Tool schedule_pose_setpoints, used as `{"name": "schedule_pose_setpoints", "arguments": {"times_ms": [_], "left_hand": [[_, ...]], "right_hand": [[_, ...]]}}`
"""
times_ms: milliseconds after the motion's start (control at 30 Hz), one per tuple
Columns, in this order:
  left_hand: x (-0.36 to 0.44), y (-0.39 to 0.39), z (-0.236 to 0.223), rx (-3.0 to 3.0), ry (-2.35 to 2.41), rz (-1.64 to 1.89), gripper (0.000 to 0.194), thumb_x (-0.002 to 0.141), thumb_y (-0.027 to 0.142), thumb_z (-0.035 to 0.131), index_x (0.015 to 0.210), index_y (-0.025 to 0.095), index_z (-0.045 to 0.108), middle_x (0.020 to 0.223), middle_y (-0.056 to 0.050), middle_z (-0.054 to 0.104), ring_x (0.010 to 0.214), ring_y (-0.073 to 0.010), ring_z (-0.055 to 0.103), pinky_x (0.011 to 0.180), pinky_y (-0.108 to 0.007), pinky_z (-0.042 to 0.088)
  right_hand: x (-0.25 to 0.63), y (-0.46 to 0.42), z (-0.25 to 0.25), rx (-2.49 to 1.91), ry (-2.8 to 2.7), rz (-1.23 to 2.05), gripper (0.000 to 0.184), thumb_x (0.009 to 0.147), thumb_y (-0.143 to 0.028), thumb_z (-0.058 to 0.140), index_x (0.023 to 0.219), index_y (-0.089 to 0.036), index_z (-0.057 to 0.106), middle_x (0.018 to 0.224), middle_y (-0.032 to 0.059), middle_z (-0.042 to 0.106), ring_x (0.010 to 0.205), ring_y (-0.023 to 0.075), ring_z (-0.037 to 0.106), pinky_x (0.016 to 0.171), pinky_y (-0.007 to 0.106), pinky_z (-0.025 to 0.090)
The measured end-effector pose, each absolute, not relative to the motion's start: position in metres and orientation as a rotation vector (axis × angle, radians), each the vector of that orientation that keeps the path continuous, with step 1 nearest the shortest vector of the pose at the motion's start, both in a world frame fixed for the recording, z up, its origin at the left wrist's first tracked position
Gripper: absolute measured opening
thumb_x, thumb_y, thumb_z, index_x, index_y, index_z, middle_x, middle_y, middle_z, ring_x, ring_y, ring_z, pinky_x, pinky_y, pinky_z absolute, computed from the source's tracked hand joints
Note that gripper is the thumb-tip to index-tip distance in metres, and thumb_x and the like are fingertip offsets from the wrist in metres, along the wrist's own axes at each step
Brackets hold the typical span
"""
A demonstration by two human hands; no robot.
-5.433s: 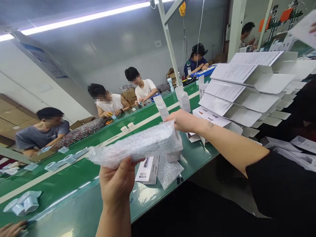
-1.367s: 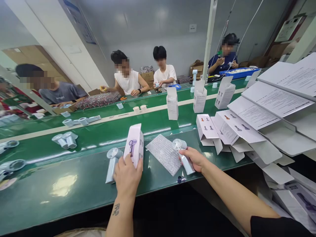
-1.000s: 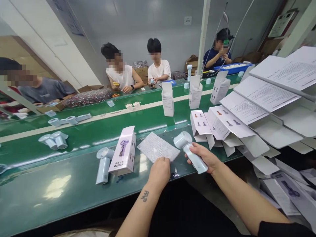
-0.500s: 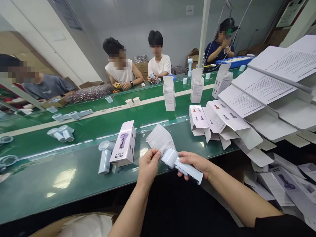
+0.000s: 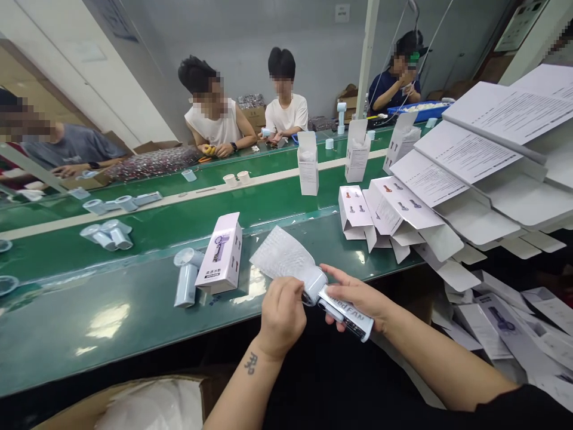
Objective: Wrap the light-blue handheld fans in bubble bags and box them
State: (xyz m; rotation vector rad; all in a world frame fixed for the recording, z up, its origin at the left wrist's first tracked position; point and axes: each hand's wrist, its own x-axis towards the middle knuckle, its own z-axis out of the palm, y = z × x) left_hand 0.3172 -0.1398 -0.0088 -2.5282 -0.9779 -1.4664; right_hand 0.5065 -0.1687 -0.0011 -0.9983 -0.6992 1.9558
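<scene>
My right hand (image 5: 353,295) is closed round the handle of a light-blue handheld fan (image 5: 344,310), with lettering ending in "FAN" on its side. A bubble-wrap bag (image 5: 283,254) reaches over the fan's head and spreads away to the upper left. My left hand (image 5: 283,310) pinches the near edge of that bag beside the fan's head; its fingertips are partly hidden. Left of my hands, a printed white box (image 5: 221,254) lies on the green bench, and another light-blue fan (image 5: 185,283) lies against it.
Flattened printed cartons (image 5: 474,143) pile up at the right. Upright open boxes (image 5: 308,173) stand along the green conveyor (image 5: 264,200). More fans (image 5: 107,234) lie at the left. A carton of white bags (image 5: 152,406) sits below the bench. Several people work across the line.
My left hand has turned over and shifted right and down along the bag's edge. The bag now covers more of the fan's head. The fan has tilted slightly, showing more lettering.
</scene>
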Motion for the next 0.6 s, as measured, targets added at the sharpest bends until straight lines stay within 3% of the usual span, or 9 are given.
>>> {"name": "schedule_pose_setpoints", "arguments": {"times_ms": [67, 167, 300, 400, 533, 600], "left_hand": [[0.318, -0.145, -0.013, -2.570, -0.894, -1.404, 0.026, 0.082, -0.001, 0.050, 0.100, 0.017, 0.053, 0.083, -0.007, 0.061, 0.075, -0.0169, 0.058, 0.067, -0.032, 0.053], [0.322, -0.154, -0.022, -2.594, -0.911, -1.411, 0.027, 0.082, -0.001, 0.049, 0.103, 0.016, 0.053, 0.084, -0.008, 0.062, 0.076, -0.0175, 0.058, 0.067, -0.032, 0.053], [0.332, -0.160, -0.025, -2.691, -0.848, -1.398, 0.027, 0.082, -0.001, 0.047, 0.104, 0.014, 0.053, 0.081, -0.008, 0.061, 0.073, -0.0172, 0.057, 0.065, -0.033, 0.051], [0.337, -0.160, -0.020, -2.758, -0.786, -1.331, 0.026, 0.083, 0.001, 0.043, 0.104, 0.013, 0.053, 0.079, -0.008, 0.061, 0.071, -0.0174, 0.056, 0.064, -0.033, 0.050], [0.336, -0.157, -0.017, -2.904, -0.653, -1.282, 0.024, 0.083, 0.001, 0.041, 0.099, 0.015, 0.053, 0.077, -0.006, 0.061, 0.069, -0.0164, 0.055, 0.062, -0.031, 0.049], [0.336, -0.154, -0.016, -2.866, -0.747, -1.404, 0.021, 0.084, 0.003, 0.043, 0.097, 0.016, 0.052, 0.077, -0.006, 0.060, 0.068, -0.0159, 0.054, 0.062, -0.031, 0.048]], "right_hand": [[0.508, -0.169, -0.003, -0.975, -0.665, 1.939, 0.061, 0.082, -0.029, 0.065, 0.136, -0.022, 0.036, 0.091, 0.0076, 0.065, 0.060, 0.0175, 0.067, 0.043, 0.026, 0.053], [0.502, -0.173, -0.011, -1.012, -0.686, 1.779, 0.050, 0.080, -0.031, 0.068, 0.124, -0.021, 0.046, 0.101, 0.0079, 0.062, 0.064, 0.0180, 0.068, 0.045, 0.028, 0.055], [0.485, -0.178, -0.020, -1.086, -0.804, 1.599, 0.040, 0.077, -0.038, 0.070, 0.107, -0.024, 0.047, 0.111, 0.0035, 0.056, 0.055, 0.0090, 0.061, 0.042, 0.026, 0.053], [0.482, -0.176, -0.022, -1.066, -0.745, 1.610, 0.043, 0.075, -0.039, 0.072, 0.104, -0.026, 0.043, 0.109, 0.0014, 0.055, 0.057, 0.0091, 0.060, 0.043, 0.025, 0.053], [0.491, -0.168, -0.022, -1.009, -0.609, 1.803, 0.065, 0.070, -0.028, 0.076, 0.120, -0.032, 0.035, 0.096, -0.0005, 0.058, 0.055, 0.0140, 0.062, 0.043, 0.030, 0.053], [0.492, -0.168, -0.021, -0.996, -0.579, 1.941, 0.060, 0.072, -0.028, 0.074, 0.119, -0.029, 0.037, 0.086, -0.0007, 0.060, 0.053, 0.0150, 0.062, 0.044, 0.030, 0.053]]}}
